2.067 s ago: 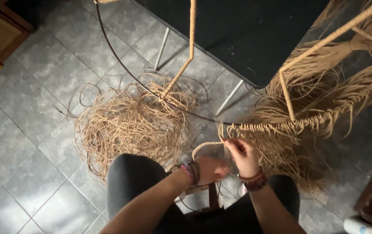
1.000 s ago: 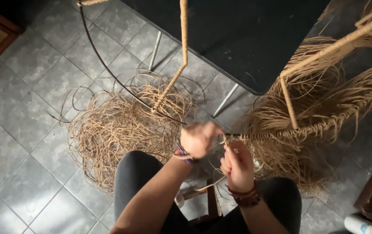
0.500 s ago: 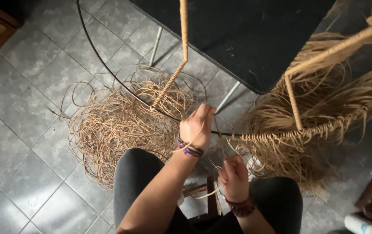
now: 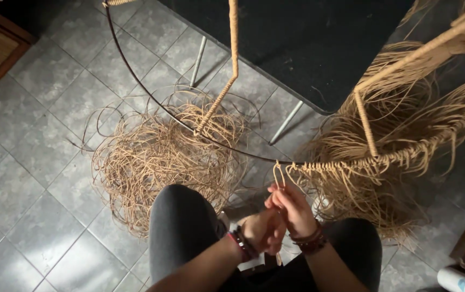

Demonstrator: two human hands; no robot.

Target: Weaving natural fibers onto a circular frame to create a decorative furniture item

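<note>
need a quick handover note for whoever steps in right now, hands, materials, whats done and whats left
Right hand: pinching a tan cane strand looped just below the dark metal hoop.
Left hand: closed, pressed against the right hand from below; whether it grips the strand cannot be told.
Materials: loose cane pile on the tiled floor, left of the knees.
Done: woven section covers the hoop to the right of the hands, long ends hanging.
Left: the hoop to the left of the hands is bare.

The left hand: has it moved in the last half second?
Yes. The left hand has dropped from beside the dark metal hoop to below it, against the right hand.
</note>
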